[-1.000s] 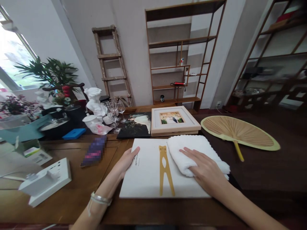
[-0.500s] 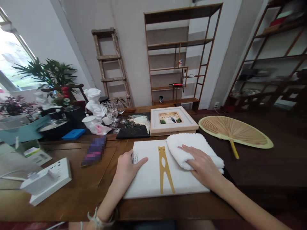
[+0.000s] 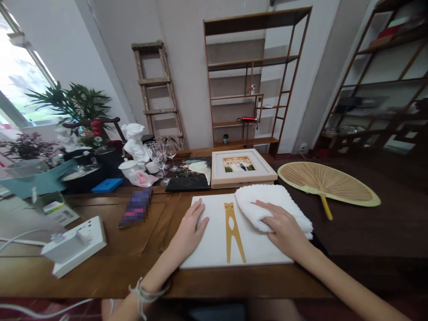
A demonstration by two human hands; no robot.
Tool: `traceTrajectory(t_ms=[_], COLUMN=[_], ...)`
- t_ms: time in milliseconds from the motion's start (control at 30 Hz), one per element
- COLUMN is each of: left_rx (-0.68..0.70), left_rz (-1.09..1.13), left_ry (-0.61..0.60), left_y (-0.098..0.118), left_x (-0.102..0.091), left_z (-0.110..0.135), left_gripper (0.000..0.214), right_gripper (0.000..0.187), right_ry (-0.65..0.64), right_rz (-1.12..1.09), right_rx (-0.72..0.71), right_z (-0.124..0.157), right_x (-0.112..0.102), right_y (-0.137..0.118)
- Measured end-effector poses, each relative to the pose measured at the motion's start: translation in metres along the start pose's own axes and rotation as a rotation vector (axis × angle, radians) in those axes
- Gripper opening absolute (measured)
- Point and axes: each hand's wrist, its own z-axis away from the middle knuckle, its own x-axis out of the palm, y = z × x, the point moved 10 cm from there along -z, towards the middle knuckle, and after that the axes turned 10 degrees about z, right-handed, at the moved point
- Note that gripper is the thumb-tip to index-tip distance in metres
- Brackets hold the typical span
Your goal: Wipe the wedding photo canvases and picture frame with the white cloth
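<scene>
A white board (image 3: 214, 245) with a gold clothespin shape (image 3: 233, 232) lies flat on the wooden table (image 3: 140, 272) in front of me. My left hand (image 3: 190, 229) rests flat on the board's left part, fingers stretched out. My right hand (image 3: 282, 225) presses palm down on a folded white towel (image 3: 264, 200) that covers the board's upper right corner, fingers extended over the cloth.
Behind the board are a framed photo (image 3: 242, 167), a dark picture (image 3: 190, 174), wine glasses (image 3: 162, 156) and a white bust (image 3: 135, 140). A straw fan (image 3: 326, 183) lies to the right. A white power strip (image 3: 75, 243) and a phone (image 3: 135, 207) lie to the left.
My left hand slid from the board's left edge onto its surface, further up and right. My right hand and the towel shifted slightly left across the board.
</scene>
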Motion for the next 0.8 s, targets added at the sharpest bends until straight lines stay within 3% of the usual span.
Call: traceTrajectory(t_ms=[100, 333, 567, 800], left_rx=[0.008, -0.024, -0.048, -0.032], left_rz=[0.076, 0.166, 0.222, 0.228], left_ry=[-0.066, -0.022, -0.053, -0.063], left_y=[-0.001, -0.005, -0.012, -0.017], left_x=[0.007, 0.0, 0.005, 0.009], left_z=[-0.003, -0.006, -0.001, 0.002], left_gripper=[0.045, 0.044, 0.048, 0.05], right_gripper=[0.037, 0.039, 0.036, 0.038], right_ry=[-0.014, -0.046, 0.06, -0.225], right_rz=[0.006, -0.005, 0.112, 0.049], right_rx=[0.003, 0.012, -0.026, -0.13], right_z=[-0.001, -0.001, -0.013, -0.029], right_x=[0.001, 0.001, -0.025, 0.02], right_y=[-0.001, -0.004, -0.004, -0.013])
